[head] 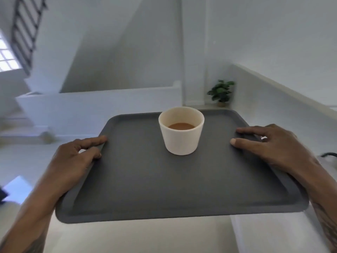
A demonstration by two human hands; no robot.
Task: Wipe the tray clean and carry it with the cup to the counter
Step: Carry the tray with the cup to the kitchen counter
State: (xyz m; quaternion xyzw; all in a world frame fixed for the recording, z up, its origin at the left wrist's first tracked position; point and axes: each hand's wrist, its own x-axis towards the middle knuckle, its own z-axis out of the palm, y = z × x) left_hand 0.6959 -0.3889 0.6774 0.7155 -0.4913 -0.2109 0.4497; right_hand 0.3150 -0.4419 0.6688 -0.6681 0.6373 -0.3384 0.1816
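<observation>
Flat dark grey rectangular plastic tray [164, 179] held level in the air, clear of any tabletop; left hand [73, 161] clamped on its left rim, thumb on top, grip closed on the tray; right hand [269, 148] clamped on the right rim, thumb and forefinger lying over the edge, grip closed likewise; round cream handleless cup [181, 137] upright toward the tray's far middle, holding brown liquid; small green potted plant [221, 93] beyond, near the white wall.
</observation>
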